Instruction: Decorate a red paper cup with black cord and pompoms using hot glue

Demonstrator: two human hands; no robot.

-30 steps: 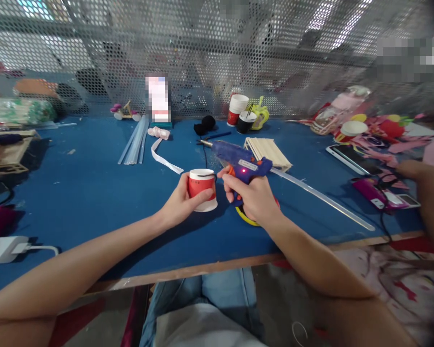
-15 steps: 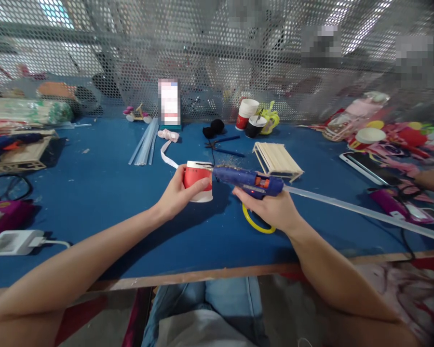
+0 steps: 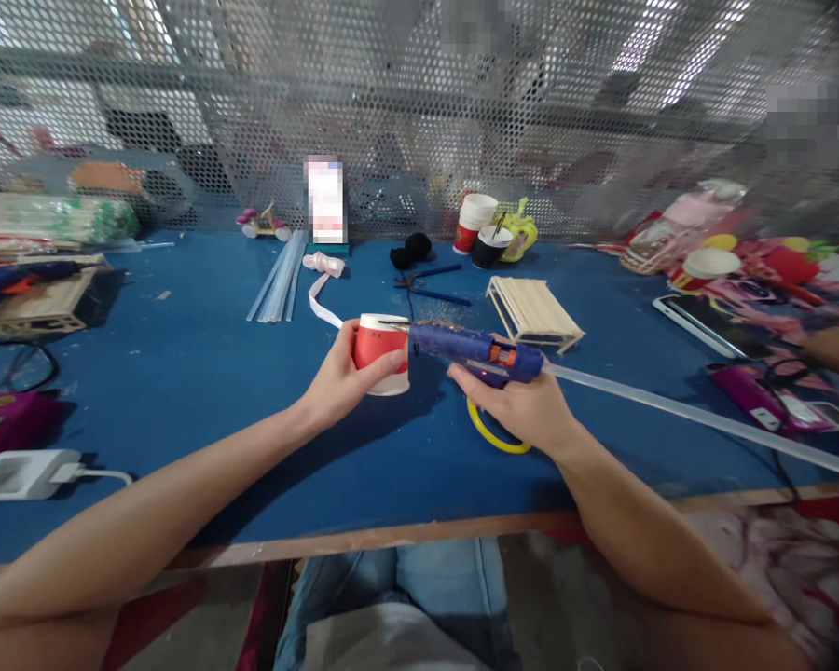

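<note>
A blue worktop (image 3: pixel 182 373) with a wooden front edge stands before a perforated metal screen (image 3: pixel 419 102). The left hand (image 3: pixel 339 377) has its grip closed around an upturned red paper cup (image 3: pixel 382 354). The right hand (image 3: pixel 524 410) is closed on a blue plastic glue gun (image 3: pixel 475 349), whose nozzle touches the cup's top rim. Bare blue surface lies to the left.

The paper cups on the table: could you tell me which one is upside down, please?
The red cup in the left hand, white base upward; the back cups stand upright.
</note>
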